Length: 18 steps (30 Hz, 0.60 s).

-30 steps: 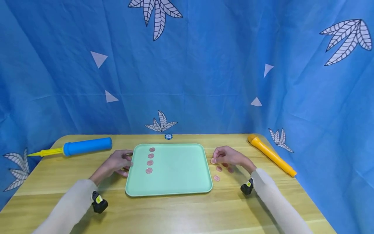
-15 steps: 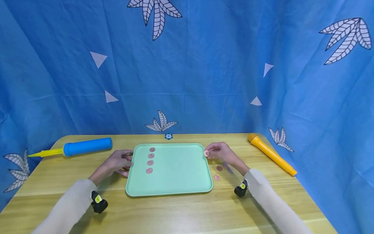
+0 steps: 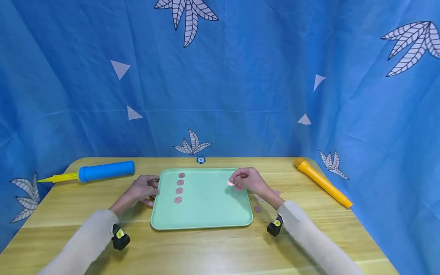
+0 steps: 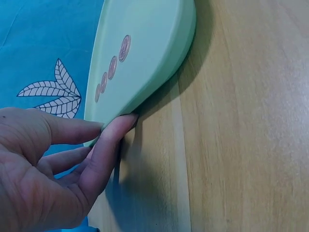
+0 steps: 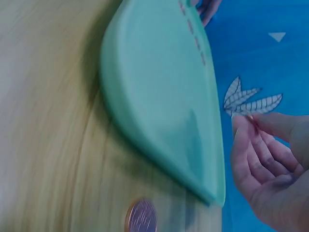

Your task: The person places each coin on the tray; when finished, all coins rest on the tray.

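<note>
A pale green tray (image 3: pixel 209 208) lies on the wooden table. On its left part several copper coins (image 3: pixel 179 190) form a column running front to back. My left hand (image 3: pixel 141 190) holds the tray's left rim; the left wrist view has the thumb and a finger pinching that edge. Above the tray's right part, my right hand (image 3: pixel 250 179) pinches one copper coin (image 3: pixel 230 183) between thumb and fingertip. The right wrist view shows only a thin edge of this coin. More coins (image 3: pixel 258 209) lie on the table just right of the tray, partly hidden by the right forearm.
A blue and yellow hand pump (image 3: pixel 106 171) lies at the back left. An orange microphone-shaped stick (image 3: pixel 323 183) lies at the right. A blue and white poker chip (image 3: pixel 201 160) rests at the table's back edge, before a blue curtain (image 3: pixel 220 76).
My right hand has carried its coin left from the loose coins beside the tray to over the tray's right part. The left hand and the coin column stay as they were.
</note>
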Tool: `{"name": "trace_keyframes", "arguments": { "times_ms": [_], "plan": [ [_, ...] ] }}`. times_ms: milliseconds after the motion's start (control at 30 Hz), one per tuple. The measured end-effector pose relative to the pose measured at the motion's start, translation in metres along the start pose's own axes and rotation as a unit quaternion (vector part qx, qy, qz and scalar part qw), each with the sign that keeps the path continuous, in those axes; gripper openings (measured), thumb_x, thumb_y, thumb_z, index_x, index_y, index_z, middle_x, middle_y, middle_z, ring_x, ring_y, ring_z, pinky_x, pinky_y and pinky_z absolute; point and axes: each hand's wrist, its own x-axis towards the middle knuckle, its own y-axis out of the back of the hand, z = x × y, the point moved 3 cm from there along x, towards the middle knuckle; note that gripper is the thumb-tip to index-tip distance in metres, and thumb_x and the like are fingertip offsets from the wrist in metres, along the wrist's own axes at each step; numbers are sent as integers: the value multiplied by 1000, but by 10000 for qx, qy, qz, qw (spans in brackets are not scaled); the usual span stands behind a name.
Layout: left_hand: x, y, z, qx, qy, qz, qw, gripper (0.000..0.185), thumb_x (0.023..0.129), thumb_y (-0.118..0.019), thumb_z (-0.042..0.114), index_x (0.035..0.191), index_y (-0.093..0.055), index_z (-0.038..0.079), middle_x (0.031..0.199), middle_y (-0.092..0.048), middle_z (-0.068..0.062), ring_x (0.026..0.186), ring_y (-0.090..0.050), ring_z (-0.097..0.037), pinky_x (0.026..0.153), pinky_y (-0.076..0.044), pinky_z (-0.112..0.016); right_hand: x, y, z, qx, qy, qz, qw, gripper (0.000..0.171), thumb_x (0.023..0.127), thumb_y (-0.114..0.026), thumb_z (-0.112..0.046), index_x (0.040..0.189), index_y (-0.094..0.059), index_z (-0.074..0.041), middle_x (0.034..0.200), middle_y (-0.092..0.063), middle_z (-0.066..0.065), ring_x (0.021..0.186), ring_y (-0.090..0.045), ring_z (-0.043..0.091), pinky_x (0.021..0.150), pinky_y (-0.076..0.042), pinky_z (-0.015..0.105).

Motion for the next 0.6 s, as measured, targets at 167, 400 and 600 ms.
{"name": "trace_keyframes", "arguments": {
  "times_ms": [167, 400, 600],
  "plan": [
    [0, -1, 0, 58, 12, 47, 10000, 65, 95, -63, -6, 155, -37, -13, 122, -55, -28, 84, -68, -26, 60, -66, -38, 4, -19, -5, 457, -84, -182, 9988, 17, 101, -67, -3, 110, -71, 11, 101, -75, 30, 87, -76, 35, 82, -66, 44],
    [-1, -2, 1, 11, -43, 17, 10000, 66, 95, -63, -6, 154, -37, -14, 124, -55, -29, 83, -69, -26, 61, -67, -38, 7, -49, -15, 818, -90, -429, 9957, 16, 99, -67, 3, 110, -70, 14, 97, -74, 26, 89, -77, 37, 84, -66, 48],
    [2, -2, 4, 111, 13, -45, 9999, 66, 95, -62, -5, 155, -35, -15, 124, -55, -30, 83, -69, -24, 61, -67, -38, 11, -66, -27, 874, -276, -530, 9944, 13, 97, -68, 6, 106, -71, 15, 94, -73, 25, 86, -78, 36, 83, -67, 45]
  ]
}}
